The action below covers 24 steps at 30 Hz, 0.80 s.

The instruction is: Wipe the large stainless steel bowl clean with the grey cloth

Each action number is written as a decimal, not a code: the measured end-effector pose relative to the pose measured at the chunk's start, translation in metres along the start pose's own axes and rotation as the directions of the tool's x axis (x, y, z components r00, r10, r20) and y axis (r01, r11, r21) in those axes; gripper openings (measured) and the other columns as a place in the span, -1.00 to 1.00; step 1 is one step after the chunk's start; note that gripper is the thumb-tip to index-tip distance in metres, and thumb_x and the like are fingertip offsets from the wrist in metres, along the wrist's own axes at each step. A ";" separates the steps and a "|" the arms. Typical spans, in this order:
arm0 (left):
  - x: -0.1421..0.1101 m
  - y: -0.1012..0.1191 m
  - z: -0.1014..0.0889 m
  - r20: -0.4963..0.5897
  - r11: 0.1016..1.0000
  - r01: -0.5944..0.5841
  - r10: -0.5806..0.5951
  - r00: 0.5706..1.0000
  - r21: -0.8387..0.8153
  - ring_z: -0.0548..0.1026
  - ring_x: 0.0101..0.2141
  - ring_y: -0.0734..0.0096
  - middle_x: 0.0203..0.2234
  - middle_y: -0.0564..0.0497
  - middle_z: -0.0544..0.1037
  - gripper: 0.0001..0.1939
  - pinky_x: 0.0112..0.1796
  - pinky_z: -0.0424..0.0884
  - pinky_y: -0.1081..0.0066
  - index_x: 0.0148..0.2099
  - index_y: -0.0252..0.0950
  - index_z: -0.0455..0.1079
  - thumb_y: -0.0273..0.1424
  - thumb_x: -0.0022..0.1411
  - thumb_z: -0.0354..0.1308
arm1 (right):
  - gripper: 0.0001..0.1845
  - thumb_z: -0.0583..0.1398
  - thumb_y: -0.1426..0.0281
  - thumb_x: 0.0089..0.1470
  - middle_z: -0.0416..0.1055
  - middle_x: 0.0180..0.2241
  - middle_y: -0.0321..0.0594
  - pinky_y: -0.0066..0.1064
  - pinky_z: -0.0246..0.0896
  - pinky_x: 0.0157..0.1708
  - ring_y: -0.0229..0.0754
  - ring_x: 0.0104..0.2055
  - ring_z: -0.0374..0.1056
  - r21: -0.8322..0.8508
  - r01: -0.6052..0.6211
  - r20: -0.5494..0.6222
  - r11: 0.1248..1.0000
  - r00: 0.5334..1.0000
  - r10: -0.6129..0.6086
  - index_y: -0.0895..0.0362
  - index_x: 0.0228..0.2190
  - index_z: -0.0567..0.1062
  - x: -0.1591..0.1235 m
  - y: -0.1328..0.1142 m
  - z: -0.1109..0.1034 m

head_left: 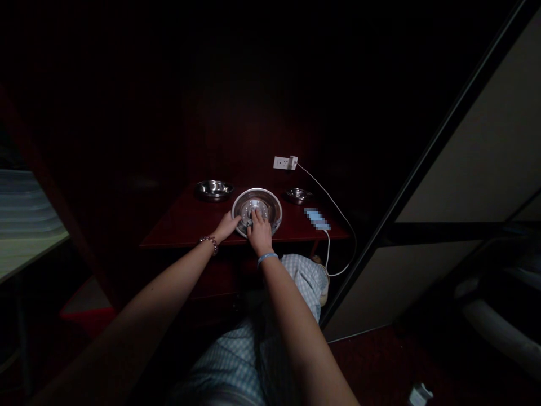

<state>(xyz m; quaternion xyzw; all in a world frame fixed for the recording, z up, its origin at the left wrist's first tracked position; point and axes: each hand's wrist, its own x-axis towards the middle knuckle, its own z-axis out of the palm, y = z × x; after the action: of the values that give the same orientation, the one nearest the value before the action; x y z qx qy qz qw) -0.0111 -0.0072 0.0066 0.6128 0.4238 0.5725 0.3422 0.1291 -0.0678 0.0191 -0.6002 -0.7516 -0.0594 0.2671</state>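
Observation:
A shiny metal bowl [273, 204] is tilted up at the front edge of the dark red shelf [177, 230], its inside facing me. My left hand [228, 225] grips its left rim, with the thumb over the edge. Inside the bowl lies my right hand [260, 231], its fingers stretched out against the bottom. Whether a small thing sits under those fingertips I cannot make out. Another metal bowl [214, 190] stands behind and to the left. A smaller metal dish [298, 195] rests behind on the right.
Right of the bowl lies a blurred-out phone [316, 219] on a white cable [329, 254]. The cable loops up to a charger [293, 163] in the wall socket [281, 163]. Clear plastic containers [29, 203] stand at far left. My checked-cloth knees are below the shelf.

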 end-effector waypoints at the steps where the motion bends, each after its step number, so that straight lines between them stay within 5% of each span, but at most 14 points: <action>1: 0.000 0.000 0.000 0.003 1.000 -0.006 0.006 1.000 -0.003 0.59 -0.03 0.03 -0.16 -0.18 0.68 -0.65 0.11 0.41 0.12 -0.19 -0.37 0.52 -0.38 -0.05 0.12 | -0.30 0.08 0.49 0.21 0.04 0.42 -0.05 -0.14 0.18 0.21 0.08 0.24 0.23 -0.003 -0.001 0.005 1.000 1.000 0.001 0.23 0.36 0.18 0.000 0.000 0.000; 24: -0.004 0.007 0.002 -0.047 1.000 0.011 -0.011 0.999 0.019 0.57 -0.02 0.03 -0.25 -0.15 0.68 -0.74 0.10 0.41 0.14 -0.26 -0.34 0.50 -0.39 -0.02 0.10 | -0.31 0.07 0.49 0.21 0.09 0.40 -0.01 -0.14 0.14 0.24 0.07 0.24 0.24 0.023 0.015 0.001 1.000 1.000 -0.015 0.25 0.35 0.21 0.001 0.000 0.001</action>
<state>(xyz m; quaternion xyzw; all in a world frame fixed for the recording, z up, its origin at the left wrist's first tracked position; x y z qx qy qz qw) -0.0087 -0.0133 0.0109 0.6002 0.4404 0.5806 0.3296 0.1289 -0.0666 0.0185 -0.5915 -0.7569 -0.0522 0.2730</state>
